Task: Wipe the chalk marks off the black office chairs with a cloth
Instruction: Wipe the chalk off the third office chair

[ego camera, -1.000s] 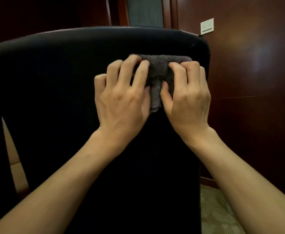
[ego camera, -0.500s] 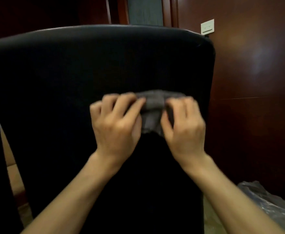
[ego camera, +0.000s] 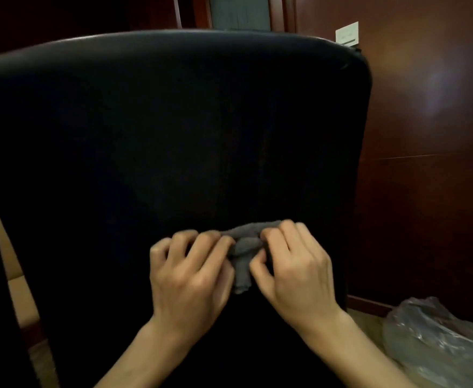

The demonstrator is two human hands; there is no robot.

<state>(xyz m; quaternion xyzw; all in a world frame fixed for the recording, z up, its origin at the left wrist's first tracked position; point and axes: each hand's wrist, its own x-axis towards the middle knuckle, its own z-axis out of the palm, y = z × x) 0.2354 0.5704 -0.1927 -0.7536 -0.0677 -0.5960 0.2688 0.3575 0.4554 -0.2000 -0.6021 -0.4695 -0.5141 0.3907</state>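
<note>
The back of a black office chair [ego camera: 173, 130] fills most of the view, dark and smooth; no chalk marks show on it in this light. A bunched grey cloth [ego camera: 243, 247] lies against the lower right part of the backrest. My left hand [ego camera: 193, 273] grips its left side with curled fingers. My right hand [ego camera: 294, 273] grips its right side, thumb and fingers pinching the fabric. Both hands hold the cloth against the chair.
Dark red wood panelling [ego camera: 426, 163] stands close behind and to the right of the chair, with a white wall plate [ego camera: 347, 36] near the top. A crumpled clear plastic bag [ego camera: 440, 340] lies on the floor at lower right. Pale floor shows at lower left.
Both hands have drawn the cloth down the backrest, from near the top right corner to the lower part. The cloth is more bunched now.
</note>
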